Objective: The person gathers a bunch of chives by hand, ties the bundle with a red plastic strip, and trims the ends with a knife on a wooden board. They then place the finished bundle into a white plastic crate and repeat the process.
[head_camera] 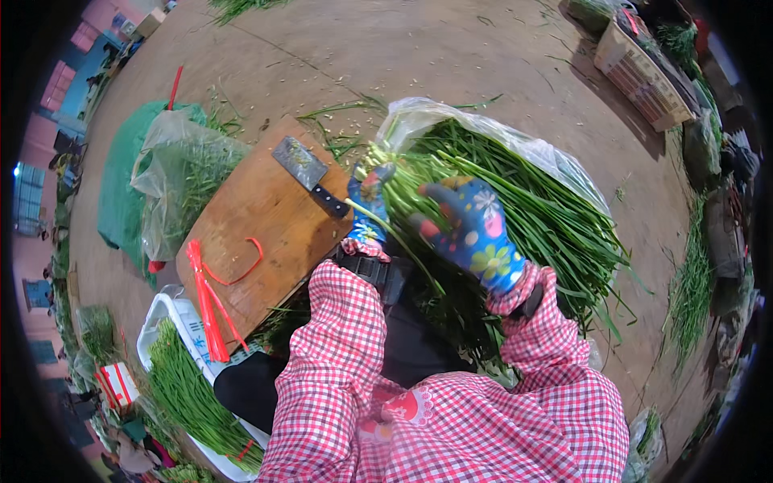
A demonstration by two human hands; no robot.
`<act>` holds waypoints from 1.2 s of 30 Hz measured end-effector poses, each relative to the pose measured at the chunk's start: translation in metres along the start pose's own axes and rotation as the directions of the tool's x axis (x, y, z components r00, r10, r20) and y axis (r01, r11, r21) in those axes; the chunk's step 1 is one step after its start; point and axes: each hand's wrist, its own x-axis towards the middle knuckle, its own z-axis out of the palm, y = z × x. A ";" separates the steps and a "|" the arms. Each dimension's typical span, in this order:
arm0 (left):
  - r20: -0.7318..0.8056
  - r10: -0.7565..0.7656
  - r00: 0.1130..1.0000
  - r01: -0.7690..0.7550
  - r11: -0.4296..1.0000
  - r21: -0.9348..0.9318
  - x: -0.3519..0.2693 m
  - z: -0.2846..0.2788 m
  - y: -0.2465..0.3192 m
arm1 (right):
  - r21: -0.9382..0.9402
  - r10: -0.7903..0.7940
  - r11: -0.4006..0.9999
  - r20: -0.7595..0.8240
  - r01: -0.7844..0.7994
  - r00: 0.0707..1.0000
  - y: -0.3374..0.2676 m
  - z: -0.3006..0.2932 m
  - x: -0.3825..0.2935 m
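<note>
My left hand (369, 202), in a blue flowered glove, is closed around the pale root ends of a bunch of green leafy stalks (401, 187), which look like garlic chives. Beside it my right hand (474, 226), gloved alike, is over the stalks with its fingers apart and slightly blurred. One loose pale stalk (395, 241) slants down between my hands. Under and beyond the right hand lies a large heap of the same greens (543, 223) on a clear plastic sheet (531, 142). A cleaver (302, 163) rests on the wooden board (259, 211) left of my left hand.
Red plastic ties (208, 302) lie on the board's near corner. A white basket (148, 338) at lower left holds tied greens (190, 392). Clear (181, 175) and green (124, 181) bags stand beyond the board. At upper right is a crate (643, 72); scraps litter the floor.
</note>
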 end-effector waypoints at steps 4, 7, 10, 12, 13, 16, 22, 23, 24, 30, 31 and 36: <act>0.486 -0.103 0.868 0.318 0.867 -0.383 0.020 -0.033 0.001 | -0.129 -0.014 0.991 0.077 0.024 0.997 -0.035 0.034 -0.018; 0.034 0.139 0.990 -0.140 0.989 0.039 0.035 -0.044 -0.016 | -0.210 0.078 0.976 0.090 -0.057 0.993 -0.030 0.051 -0.017; 0.077 0.111 0.991 -0.110 0.994 -0.016 0.040 -0.057 -0.018 | -0.182 0.104 0.980 0.129 -0.079 0.986 -0.028 0.053 -0.012; 0.074 0.072 0.995 -0.073 0.997 0.021 0.046 -0.073 -0.021 | 0.047 0.093 0.994 0.067 -0.096 0.993 -0.018 0.058 -0.016; 0.173 0.075 0.982 -0.058 0.993 -0.101 0.041 -0.065 -0.023 | 0.266 0.103 0.959 0.008 -0.102 0.995 -0.008 0.054 -0.019; 0.123 0.171 0.978 -0.175 0.984 0.022 0.031 -0.059 -0.014 | 0.859 0.592 0.399 0.025 -0.320 0.805 -0.019 0.006 -0.011; 0.203 0.210 0.956 -0.242 0.959 0.148 0.012 -0.070 -0.013 | 0.459 0.345 0.854 -0.144 -0.246 0.927 0.034 0.014 -0.009; 0.162 0.144 0.976 -0.172 0.969 0.176 0.018 -0.091 -0.016 | 0.442 0.323 0.863 -0.107 -0.246 0.940 0.026 0.021 -0.006; 0.286 0.232 0.930 -0.287 0.943 0.169 0.003 -0.060 -0.016 | 0.399 0.307 0.881 -0.073 -0.254 0.949 0.033 0.024 -0.007; 0.413 0.088 0.907 -0.102 0.995 0.013 0.000 -0.048 -0.002 | 0.351 0.273 0.889 0.109 -0.294 0.956 0.034 0.028 0.001; 0.457 0.106 0.883 -0.118 0.993 -0.002 -0.010 -0.026 0.004 | 0.371 0.271 0.883 0.095 -0.286 0.958 0.040 0.028 -0.001; 0.405 0.124 0.906 -0.163 0.984 0.064 -0.021 -0.015 0.006 | 0.285 0.296 0.829 0.506 -0.481 0.810 0.050 -0.023 0.018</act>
